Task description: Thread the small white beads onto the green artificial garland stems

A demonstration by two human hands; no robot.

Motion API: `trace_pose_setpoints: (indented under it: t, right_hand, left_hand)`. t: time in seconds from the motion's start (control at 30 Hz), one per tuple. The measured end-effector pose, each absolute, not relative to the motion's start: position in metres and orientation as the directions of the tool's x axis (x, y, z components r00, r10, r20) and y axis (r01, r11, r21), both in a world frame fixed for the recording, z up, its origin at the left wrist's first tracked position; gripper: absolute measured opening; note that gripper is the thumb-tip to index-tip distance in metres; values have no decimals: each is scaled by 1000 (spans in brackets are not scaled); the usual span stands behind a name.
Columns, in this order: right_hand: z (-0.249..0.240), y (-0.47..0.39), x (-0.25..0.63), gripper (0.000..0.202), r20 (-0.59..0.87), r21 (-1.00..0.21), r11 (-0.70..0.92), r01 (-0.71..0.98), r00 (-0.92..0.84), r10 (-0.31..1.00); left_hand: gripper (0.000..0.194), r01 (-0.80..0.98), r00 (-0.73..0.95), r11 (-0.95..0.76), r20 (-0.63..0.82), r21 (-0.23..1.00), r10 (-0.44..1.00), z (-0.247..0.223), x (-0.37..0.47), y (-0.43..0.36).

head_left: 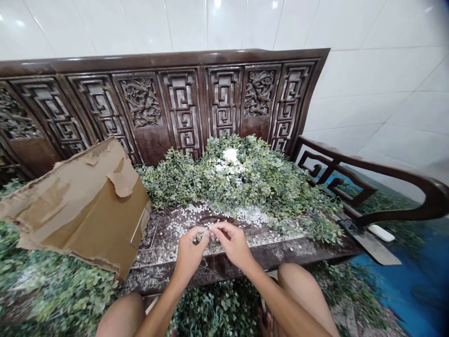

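Just above the bench's front edge, my left hand [191,249] is closed around a small green artificial sprig [199,237]. My right hand [229,243] meets it fingertip to fingertip, pinching something too small to make out. Behind the hands, many small white discs [182,220] are strewn over the dark wooden seat [217,264]. A large heap of green artificial foliage [277,187] rises against the carved backrest, with a clump of white pieces [230,156] on top.
A torn cardboard piece [94,206] leans at the left, beside a bent metal wire [140,220]. At the right are a curved armrest [396,175], a broad flat blade [375,245] and a white object [381,232]. More foliage [217,309] lies below, between the knees.
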State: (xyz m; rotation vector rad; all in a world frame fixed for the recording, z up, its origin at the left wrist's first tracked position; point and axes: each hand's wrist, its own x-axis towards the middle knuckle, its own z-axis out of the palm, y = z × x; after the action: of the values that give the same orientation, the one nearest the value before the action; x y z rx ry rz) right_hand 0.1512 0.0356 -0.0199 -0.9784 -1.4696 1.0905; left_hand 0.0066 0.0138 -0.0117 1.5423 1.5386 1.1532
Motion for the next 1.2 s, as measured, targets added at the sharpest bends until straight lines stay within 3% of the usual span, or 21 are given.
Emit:
trace_pose_setpoints:
  t: [1.2]
  right_hand:
    - [-19,33,149,20,245,-967,254,27,-184,952]
  left_hand:
    - [22,311,-72,-54,80,949,994,-11,5,14]
